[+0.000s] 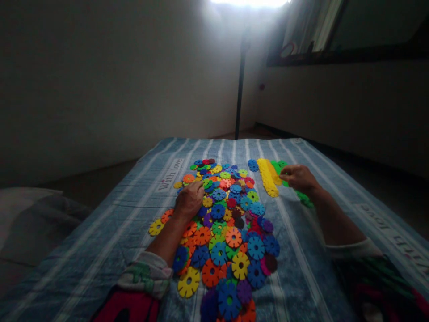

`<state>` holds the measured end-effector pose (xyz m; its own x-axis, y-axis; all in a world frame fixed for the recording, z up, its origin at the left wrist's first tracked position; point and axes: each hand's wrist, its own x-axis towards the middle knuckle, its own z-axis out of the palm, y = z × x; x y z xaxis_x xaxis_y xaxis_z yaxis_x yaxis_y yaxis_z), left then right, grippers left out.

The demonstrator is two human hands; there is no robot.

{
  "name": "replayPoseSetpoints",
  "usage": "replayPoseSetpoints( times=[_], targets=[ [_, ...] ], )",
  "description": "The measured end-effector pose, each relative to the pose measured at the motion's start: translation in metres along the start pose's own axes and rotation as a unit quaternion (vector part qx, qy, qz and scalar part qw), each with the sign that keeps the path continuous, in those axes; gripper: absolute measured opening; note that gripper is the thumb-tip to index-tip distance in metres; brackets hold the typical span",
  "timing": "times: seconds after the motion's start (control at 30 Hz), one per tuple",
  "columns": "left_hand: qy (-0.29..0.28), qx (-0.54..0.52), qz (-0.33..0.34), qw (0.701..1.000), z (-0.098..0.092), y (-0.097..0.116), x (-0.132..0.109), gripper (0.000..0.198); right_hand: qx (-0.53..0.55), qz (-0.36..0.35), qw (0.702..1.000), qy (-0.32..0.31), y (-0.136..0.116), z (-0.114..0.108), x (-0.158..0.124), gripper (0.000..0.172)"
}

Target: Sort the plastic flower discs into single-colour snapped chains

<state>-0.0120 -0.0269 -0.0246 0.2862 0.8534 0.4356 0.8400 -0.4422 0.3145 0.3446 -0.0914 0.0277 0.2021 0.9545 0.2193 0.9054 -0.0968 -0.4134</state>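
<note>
A long pile of notched plastic discs (218, 210) in many colours runs down the middle of the cloth. My left hand (190, 199) is at the pile's left side, fingers curled down onto the discs; what lies between its fingertips is hidden. To the right of the pile, my right hand (299, 178) pinches a yellow notched disc (276, 173), partly blurred. That disc is beside an overlapping row of yellow discs (267, 178). Green discs (280, 165) lie behind this row, with more green discs (304, 198) below my right hand. Blue discs (253, 165) sit left of the yellow row.
A blue striped cloth (127, 232) with printed lettering covers the flat surface. Beyond its far edge rises a dark stand (240, 89) with a bright lamp (250, 2). Pale fabric (30, 219) lies at the left, and walls enclose the back and right.
</note>
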Motion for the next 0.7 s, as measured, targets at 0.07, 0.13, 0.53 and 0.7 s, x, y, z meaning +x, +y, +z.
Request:
replayPoseSetpoints(
  times=[0.07,0.13,0.53,0.7],
  targets=[
    [-0.001,0.001,-0.005,1.000,-0.001,0.001,0.000,0.033,-0.044,0.011,0.999,0.011,0.015,0.003,0.003,0.018],
    [0.001,0.002,-0.007,1.000,-0.001,0.002,0.000,0.033,-0.049,0.024,0.998,-0.005,0.022,0.008,0.004,0.020],
    [0.007,0.003,-0.011,1.000,-0.001,0.003,-0.001,0.032,-0.129,0.037,0.991,-0.019,0.018,0.027,0.003,0.024],
    [0.007,0.002,-0.004,1.000,-0.001,0.001,-0.001,0.033,-0.135,0.025,0.991,-0.005,0.021,0.030,0.004,0.026]
  ],
)
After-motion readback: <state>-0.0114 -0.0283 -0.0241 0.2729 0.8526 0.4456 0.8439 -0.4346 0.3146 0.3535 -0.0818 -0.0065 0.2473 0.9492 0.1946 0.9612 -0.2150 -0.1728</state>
